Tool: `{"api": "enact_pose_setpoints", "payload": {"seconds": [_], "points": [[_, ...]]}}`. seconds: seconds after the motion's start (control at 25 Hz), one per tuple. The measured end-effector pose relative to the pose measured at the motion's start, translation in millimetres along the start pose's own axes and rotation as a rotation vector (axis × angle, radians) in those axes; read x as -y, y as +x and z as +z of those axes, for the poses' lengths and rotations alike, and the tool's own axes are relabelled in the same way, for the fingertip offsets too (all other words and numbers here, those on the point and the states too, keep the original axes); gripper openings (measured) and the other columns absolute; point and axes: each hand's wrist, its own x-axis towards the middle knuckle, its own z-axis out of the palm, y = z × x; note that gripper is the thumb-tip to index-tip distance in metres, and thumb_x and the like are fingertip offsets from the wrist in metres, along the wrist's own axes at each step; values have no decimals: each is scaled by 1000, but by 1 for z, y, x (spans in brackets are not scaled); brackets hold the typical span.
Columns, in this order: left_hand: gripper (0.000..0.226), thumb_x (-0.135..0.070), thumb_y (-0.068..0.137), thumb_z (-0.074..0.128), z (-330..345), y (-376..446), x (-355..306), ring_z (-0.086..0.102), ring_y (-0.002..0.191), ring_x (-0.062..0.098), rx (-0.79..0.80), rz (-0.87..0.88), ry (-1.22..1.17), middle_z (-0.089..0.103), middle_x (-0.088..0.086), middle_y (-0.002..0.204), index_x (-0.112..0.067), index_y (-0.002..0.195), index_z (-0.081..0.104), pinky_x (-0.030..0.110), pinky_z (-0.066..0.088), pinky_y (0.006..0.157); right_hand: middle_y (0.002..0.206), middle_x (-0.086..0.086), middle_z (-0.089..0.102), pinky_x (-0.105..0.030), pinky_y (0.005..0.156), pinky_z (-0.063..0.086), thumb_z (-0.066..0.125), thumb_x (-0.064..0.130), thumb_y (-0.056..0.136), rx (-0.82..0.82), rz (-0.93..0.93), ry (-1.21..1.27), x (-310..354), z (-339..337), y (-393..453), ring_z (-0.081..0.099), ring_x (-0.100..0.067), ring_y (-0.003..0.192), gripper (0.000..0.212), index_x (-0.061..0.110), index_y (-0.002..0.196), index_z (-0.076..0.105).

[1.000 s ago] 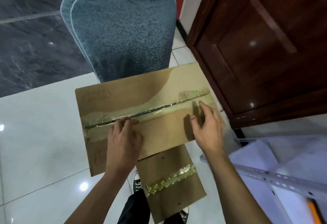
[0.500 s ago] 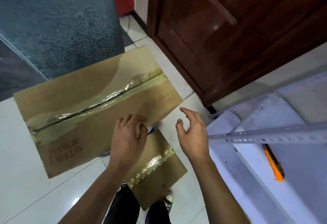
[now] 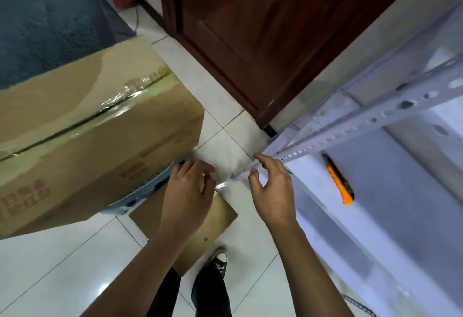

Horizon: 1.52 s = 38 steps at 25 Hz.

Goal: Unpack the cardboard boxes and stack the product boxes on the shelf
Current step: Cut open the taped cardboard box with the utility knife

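Hovering loosely curled and holding nothing, the left hand (image 3: 186, 192) and right hand (image 3: 271, 190) hang apart, the taped cardboard box (image 3: 95, 138) just left of the left hand, the shelf (image 3: 390, 191) right of the right hand.

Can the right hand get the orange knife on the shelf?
Probably yes. The right hand holds nothing, and the orange knife lies in the open on the white shelf just beyond it. Only the slanted metal rail passes above that stretch.
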Motion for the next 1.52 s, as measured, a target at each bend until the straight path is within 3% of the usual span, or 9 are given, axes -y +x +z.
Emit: {"api": "enact_pose_setpoints", "payload": {"seconds": [0.08, 0.16, 0.2, 0.28, 0.52, 0.76, 0.92, 1.32, 1.52], "points": [[29, -7, 91, 61, 16, -6, -12, 47, 77, 12, 5, 36, -9, 48, -17, 82, -32, 87, 47, 23, 29, 79, 126, 6, 64, -44, 106, 44, 59, 21, 95, -10, 19, 9, -17, -12, -8, 56, -15, 119, 35, 25, 130, 63], [20, -11, 92, 59, 37, -10, -23, 48, 77, 13, 23, 81, 11, 49, -16, 83, -30, 88, 53, 24, 29, 78, 127, 7, 63, -43, 105, 45, 58, 23, 96, -21, 41, 1, -36, -25, -17, 56, -15, 120, 35, 27, 130, 62], [12, -15, 92, 55, 48, -12, -27, 50, 77, 15, 37, 99, 20, 52, -15, 84, -26, 89, 58, 23, 28, 76, 128, 8, 63, -43, 104, 46, 58, 24, 96, -29, 48, -5, -45, -31, -20, 56, -14, 120, 35, 27, 131, 62], [16, -23, 90, 50, 70, -14, -40, 57, 78, 20, 58, 105, 12, 64, -9, 88, -19, 92, 65, 24, 30, 74, 129, 9, 63, -42, 104, 47, 58, 23, 96, -50, 67, -8, -65, -44, -26, 56, -13, 120, 35, 27, 131, 62], [16, -4, 87, 67, 119, -24, -87, 58, 82, 23, 100, 165, -49, 67, -1, 93, -16, 97, 68, 33, 47, 73, 128, 9, 63, -38, 104, 46, 60, 20, 97, -106, 148, 1, -120, -81, -40, 56, -11, 119, 35, 26, 131, 63], [15, -5, 85, 67, 172, -28, -111, 58, 79, 21, 138, 218, -59, 67, -2, 85, -18, 94, 68, 32, 44, 68, 129, 7, 63, -43, 105, 46, 60, 20, 98, -128, 194, -19, -171, -99, -34, 57, -13, 120, 34, 24, 131, 63], [13, -9, 88, 65, 197, -27, -124, 55, 84, 17, 191, 166, -88, 68, -5, 89, -19, 95, 68, 26, 37, 71, 129, 5, 65, -47, 102, 47, 62, 18, 95, -168, 183, -61, -199, -103, -11, 59, -18, 119, 32, 22, 127, 65], [13, -14, 92, 60, 236, -21, -123, 62, 93, 17, 273, 43, -202, 69, -11, 95, -22, 99, 67, 40, 53, 83, 122, -13, 64, -45, 88, 47, 68, 10, 87, -334, 139, -322, -246, -80, 35, 61, -37, 103, 43, 13, 130, 62], [19, -25, 92, 50, 236, -24, -116, 63, 93, 14, 299, -49, -254, 69, -11, 95, -25, 98, 68, 42, 54, 86, 135, -13, 58, -51, 97, 46, 67, 4, 84, -338, 169, -371, -260, -73, 48, 60, -39, 114, 64, 18, 144, 52]]}}
